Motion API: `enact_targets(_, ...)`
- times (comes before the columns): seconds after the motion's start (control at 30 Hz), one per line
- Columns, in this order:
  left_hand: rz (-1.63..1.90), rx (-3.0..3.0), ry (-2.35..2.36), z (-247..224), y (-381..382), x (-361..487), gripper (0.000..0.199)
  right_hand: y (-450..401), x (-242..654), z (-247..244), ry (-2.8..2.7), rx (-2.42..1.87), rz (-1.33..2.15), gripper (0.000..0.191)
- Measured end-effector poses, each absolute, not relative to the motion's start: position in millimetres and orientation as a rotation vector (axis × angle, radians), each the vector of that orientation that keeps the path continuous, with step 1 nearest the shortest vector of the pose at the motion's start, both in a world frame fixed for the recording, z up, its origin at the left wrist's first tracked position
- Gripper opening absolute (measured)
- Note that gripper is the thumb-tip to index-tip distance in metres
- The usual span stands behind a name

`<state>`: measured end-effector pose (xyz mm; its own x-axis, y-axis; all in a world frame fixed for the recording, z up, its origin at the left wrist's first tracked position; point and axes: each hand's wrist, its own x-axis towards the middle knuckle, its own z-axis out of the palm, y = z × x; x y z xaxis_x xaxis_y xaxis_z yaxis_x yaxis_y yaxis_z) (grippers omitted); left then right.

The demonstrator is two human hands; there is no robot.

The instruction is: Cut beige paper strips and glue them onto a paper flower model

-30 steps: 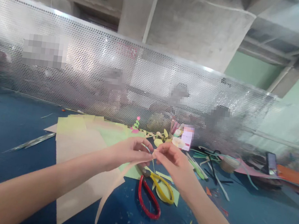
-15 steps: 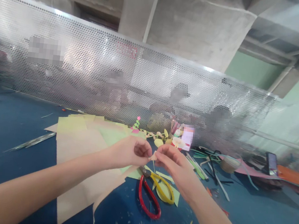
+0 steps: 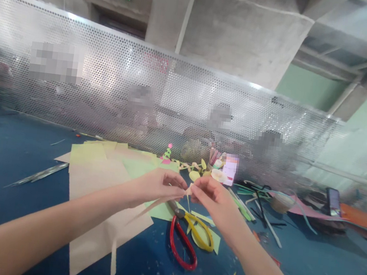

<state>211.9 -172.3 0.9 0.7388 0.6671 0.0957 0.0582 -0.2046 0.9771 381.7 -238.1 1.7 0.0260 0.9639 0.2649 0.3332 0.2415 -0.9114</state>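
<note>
My left hand (image 3: pixel 155 186) is closed in a pinch, its fingertips meeting those of my right hand (image 3: pixel 213 195). Between them is a pale peach paper strip (image 3: pixel 189 190), folded or rolled small at this end. The strip's long tail runs from under my left hand down over the paper sheets, where it twists. A thin yellowish point sticks out below my right fingertips. Scissors (image 3: pixel 193 241) with one red and one yellow handle lie just below my hands, blades partly hidden under the left one.
Peach and green paper sheets (image 3: pixel 93 215) cover the blue table (image 3: pixel 42 147) at left, beside thin metal rods (image 3: pixel 40 175). Behind my hands stand a small pink-and-green tree (image 3: pixel 167 153), yellow paper leaves (image 3: pixel 195 175) and a phone (image 3: pixel 229 167). A perforated metal screen (image 3: pixel 110 79) borders the table.
The strip's tail has swung and twisted, its free end now lying further left and flatter. My left fingers have shifted slightly to the right; the scissors and sheets stay put.
</note>
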Motion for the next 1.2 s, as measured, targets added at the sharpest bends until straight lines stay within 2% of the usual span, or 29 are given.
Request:
enact_targets(0.23,0.626,1.571,0.491,-7.3,-169.0,216.0,0.021,-239.5,382.4,0.9,-1.533,-1.292,0.761,0.015)
enact_targets(0.5,0.730,1.713,0.535,-11.9,-168.4,217.2,0.018,-238.3,380.8,1.2,-1.583,-1.307,0.706,0.013)
enact_targets(0.67,0.716,1.690,0.527,-11.4,-167.4,217.0,0.026,-239.4,380.7,0.9,-1.594,-1.270,0.669,0.015)
enact_targets(0.93,0.736,1.694,0.446,-13.7,-161.8,216.4,0.023,-241.7,379.4,2.4,-1.433,-1.220,0.924,0.021)
enact_targets(1.2,0.675,1.630,0.456,-6.0,-166.6,213.7,0.024,-240.6,379.1,2.4,-1.375,-1.220,0.897,0.025)
